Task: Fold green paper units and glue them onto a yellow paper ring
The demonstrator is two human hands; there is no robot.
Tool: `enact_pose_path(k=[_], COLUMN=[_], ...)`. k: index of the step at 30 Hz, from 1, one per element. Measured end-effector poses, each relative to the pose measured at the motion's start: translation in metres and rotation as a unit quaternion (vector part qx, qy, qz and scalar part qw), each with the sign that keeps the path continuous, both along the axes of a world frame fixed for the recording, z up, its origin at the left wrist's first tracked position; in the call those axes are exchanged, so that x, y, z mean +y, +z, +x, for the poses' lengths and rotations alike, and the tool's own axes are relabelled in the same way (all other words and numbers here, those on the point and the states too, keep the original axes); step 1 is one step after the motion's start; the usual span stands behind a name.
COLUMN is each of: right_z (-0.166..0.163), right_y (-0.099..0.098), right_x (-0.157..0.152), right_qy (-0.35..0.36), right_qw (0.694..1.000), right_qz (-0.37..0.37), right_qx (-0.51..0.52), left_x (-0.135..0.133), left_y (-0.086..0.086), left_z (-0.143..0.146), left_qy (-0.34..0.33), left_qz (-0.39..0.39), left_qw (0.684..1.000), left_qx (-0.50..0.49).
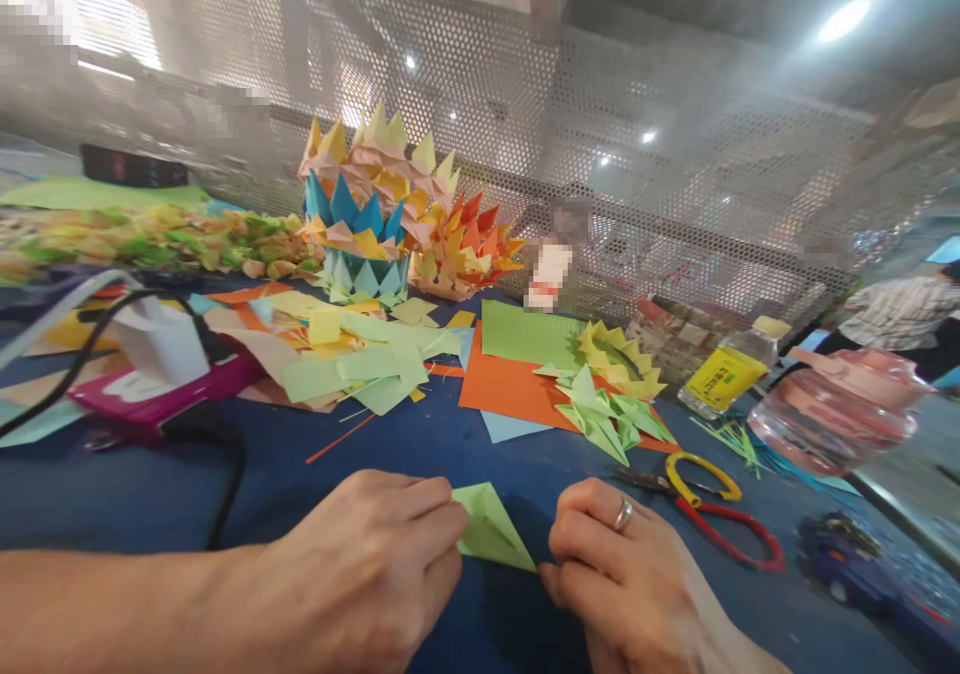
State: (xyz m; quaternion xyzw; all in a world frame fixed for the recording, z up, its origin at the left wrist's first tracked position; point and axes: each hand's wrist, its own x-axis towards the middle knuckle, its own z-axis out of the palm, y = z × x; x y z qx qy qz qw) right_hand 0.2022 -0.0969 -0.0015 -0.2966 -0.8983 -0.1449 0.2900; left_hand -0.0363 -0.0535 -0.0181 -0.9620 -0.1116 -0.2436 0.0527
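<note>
Between my hands is a small piece of folded light green paper [491, 529], pointed at the top and at its right corner. My left hand [382, 564] is closed on its left side, the fingers covering that part. My right hand [622, 564], wearing a ring, has its fingers curled, with the tips at the paper's right corner. Scissors [694, 489] with one yellow and one red handle lie just beyond my right hand. Several folded green paper pieces [604, 409] sit farther forward, beside a yellow zigzag paper ring [622, 359].
Stacked paper crowns [382, 204] stand at the back. Loose paper strips [360, 354] cover the middle left, near a purple device [169, 389] with a black cable. An oil-like yellow-labelled bottle [727, 369], a pink jug [840, 409] and a dark blue tool [862, 564] are rightward.
</note>
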Motion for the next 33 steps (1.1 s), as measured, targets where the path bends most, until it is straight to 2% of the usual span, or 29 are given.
enact_pose_path(k=[2,5,9,12,17,21,25,30,33], right_z=[0.000,0.000,-0.003,-0.009,-0.017,-0.020,-0.025,-0.031,-0.031], right_y=[0.003,0.015,0.024,0.020,0.010,0.009,0.011,0.016,0.018], right_x=[-0.003,-0.010,-0.010,0.000,0.019,0.024,0.024,0.021,0.020], right_qy=[-0.003,-0.042,-0.104,-0.136,-0.142,-0.132,-0.136,-0.200,-0.210], right_qw=[1.000,0.998,0.989,0.974,0.950,0.940,0.927,0.911,0.908], right_qz=[0.003,-0.043,-0.095,-0.167,-0.271,-0.308,-0.346,-0.361,-0.363], right_qx=[-0.015,-0.025,0.049,0.063,0.057,0.058,0.043,0.025,0.024], left_x=[-0.001,-0.002,-0.002,-0.001,-0.003,-0.005,-0.003,0.002,0.001], left_y=[-0.001,0.001,0.002,0.002,0.005,0.009,0.005,-0.004,-0.004], left_z=[0.000,0.001,0.001,0.001,0.001,0.002,0.002,0.001,0.001], left_qy=[0.007,0.013,0.018,0.006,0.011,0.027,0.036,0.022,0.014], left_qz=[-0.010,-0.007,0.014,-0.001,0.008,0.029,0.033,-0.034,-0.052], left_qw=[1.000,1.000,0.999,0.999,0.999,0.999,0.998,0.999,0.998], left_qx=[0.010,0.023,0.024,0.035,0.041,0.031,0.029,0.013,0.009])
